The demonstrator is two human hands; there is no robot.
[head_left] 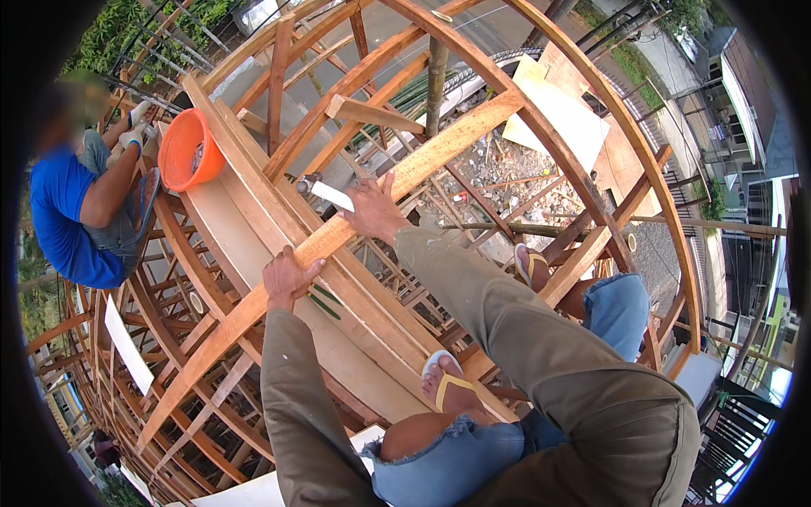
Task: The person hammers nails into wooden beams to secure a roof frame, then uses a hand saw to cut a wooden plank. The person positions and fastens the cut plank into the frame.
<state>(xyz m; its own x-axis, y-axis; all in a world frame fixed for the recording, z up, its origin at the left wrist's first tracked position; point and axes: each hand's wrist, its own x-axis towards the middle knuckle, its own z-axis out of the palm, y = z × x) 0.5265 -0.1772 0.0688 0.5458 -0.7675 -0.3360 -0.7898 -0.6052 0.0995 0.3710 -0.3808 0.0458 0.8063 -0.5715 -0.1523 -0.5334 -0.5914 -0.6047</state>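
Observation:
A long wooden plank [456,139] runs slantwise across the timber frame, from lower left to upper right. My left hand [290,277] is closed on its edge, the thumb lying over the top. Farther up the plank, my right hand [376,207] is closed round the white handle of a hammer [332,196] and rests against the wood as well. The hammer's dark head points left, over the layered boards [279,215] that pass beneath the plank. Two thin green strips [324,304] lie on those boards beside my left hand.
An orange bucket [176,152] with small things inside stands on the boards at far left. Close to it sits a person in a blue shirt [68,203]. My sandalled feet [450,389] rest on beams. Open gaps between curved ribs [583,182] show debris-covered ground far below.

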